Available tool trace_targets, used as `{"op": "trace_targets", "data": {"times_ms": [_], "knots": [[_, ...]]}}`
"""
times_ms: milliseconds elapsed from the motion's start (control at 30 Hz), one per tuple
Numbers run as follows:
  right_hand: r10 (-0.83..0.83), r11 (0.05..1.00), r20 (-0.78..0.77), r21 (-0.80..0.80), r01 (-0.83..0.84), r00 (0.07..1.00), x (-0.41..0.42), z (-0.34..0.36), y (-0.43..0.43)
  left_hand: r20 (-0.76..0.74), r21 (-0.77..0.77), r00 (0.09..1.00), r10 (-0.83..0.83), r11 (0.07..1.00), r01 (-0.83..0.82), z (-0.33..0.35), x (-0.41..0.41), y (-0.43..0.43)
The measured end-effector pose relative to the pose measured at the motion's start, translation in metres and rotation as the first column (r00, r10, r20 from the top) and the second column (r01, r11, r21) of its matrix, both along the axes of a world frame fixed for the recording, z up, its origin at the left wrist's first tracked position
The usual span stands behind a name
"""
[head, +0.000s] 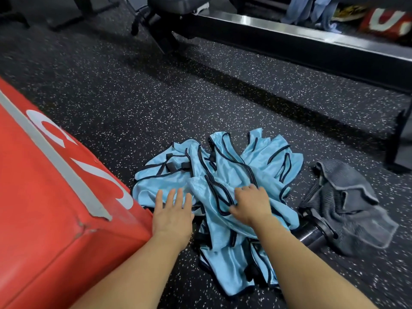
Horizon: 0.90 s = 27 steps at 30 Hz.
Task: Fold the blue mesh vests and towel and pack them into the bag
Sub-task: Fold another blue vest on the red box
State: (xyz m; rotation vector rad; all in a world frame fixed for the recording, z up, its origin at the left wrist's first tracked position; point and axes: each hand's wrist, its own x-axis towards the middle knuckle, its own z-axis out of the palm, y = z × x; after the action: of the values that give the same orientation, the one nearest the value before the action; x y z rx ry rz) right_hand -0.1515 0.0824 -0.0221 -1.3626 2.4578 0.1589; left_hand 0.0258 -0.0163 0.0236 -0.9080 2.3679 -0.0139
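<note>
Pressing down on a rumpled heap of blue mesh vests (256,157) with both hands. Left hand (172,216) flat, palm down, its fingers (176,197) straight and slightly spread, open, holding nothing, tips laid on the left part of the heap. Right hand (250,205) on the middle of the heap, its fingers (252,188) curled and bunching a fold of light blue fabric beside a loop of dark trim.

Heaped on the speckled black floor (133,103), several vests tangled together, dark binding along every edge, one part trailing back between the two forearms. Just to the left, almost touching the heap and the left wrist, the corner of a large red pad (44,197) with white lettering and a grey strip across its top. To the right, near the heap but apart from it, a crumpled grey towel (347,204), likewise on the floor, draped partly over a black cylinder (312,234) lying on its side; what that cylinder is, cannot tell.

Farther back, running across the upper right, a long black metal frame (289,41) with a shiny top edge, and blurred blue cloth (312,10) hanging behind it.
</note>
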Motion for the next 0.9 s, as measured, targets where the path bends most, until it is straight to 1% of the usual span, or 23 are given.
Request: {"op": "trace_targets", "data": {"times_ms": [67,167,233,333,433,533,667,800,900], "knots": [[-0.031,0.999,0.116,-0.040,0.036,0.993,0.005,-0.007,-0.028,0.011,-0.004,1.000,0.011,1.000,-0.011,-0.002,-0.001,-0.001],[-0.132,0.991,0.237,0.002,0.135,0.963,0.016,-0.023,-0.052,0.000,-0.017,1.000,0.011,1.000,-0.011,-0.005,-0.001,-0.003],[-0.215,0.976,0.259,0.023,0.216,0.942,0.022,-0.033,-0.056,-0.009,-0.014,1.000,0.013,1.000,-0.013,-0.006,-0.001,-0.003],[-0.272,0.961,0.248,0.022,0.275,0.930,0.026,-0.036,-0.057,-0.024,-0.004,1.000,0.006,1.000,-0.007,-0.007,-0.001,-0.004],[-0.323,0.935,0.299,-0.049,0.352,0.898,0.025,-0.024,-0.054,-0.059,0.015,0.998,-0.003,1.000,0.004,-0.006,0.000,-0.002],[-0.336,0.898,0.404,-0.136,0.419,0.851,0.021,-0.001,-0.045,-0.093,0.059,0.995,-0.021,0.998,0.027,0.002,0.004,0.004],[-0.286,0.846,0.516,-0.260,0.465,0.807,0.016,0.048,-0.028,-0.144,0.101,0.989,-0.026,0.994,0.041,0.038,0.006,0.017],[-0.228,0.831,0.569,-0.309,0.463,0.790,0.020,0.113,-0.007,-0.212,0.091,0.977,-0.024,0.995,0.045,0.092,0.014,0.029],[-0.181,0.825,0.564,-0.358,0.437,0.805,0.029,0.161,0.009,-0.280,0.064,0.960,-0.017,0.997,0.036,0.134,0.023,0.037]]}}
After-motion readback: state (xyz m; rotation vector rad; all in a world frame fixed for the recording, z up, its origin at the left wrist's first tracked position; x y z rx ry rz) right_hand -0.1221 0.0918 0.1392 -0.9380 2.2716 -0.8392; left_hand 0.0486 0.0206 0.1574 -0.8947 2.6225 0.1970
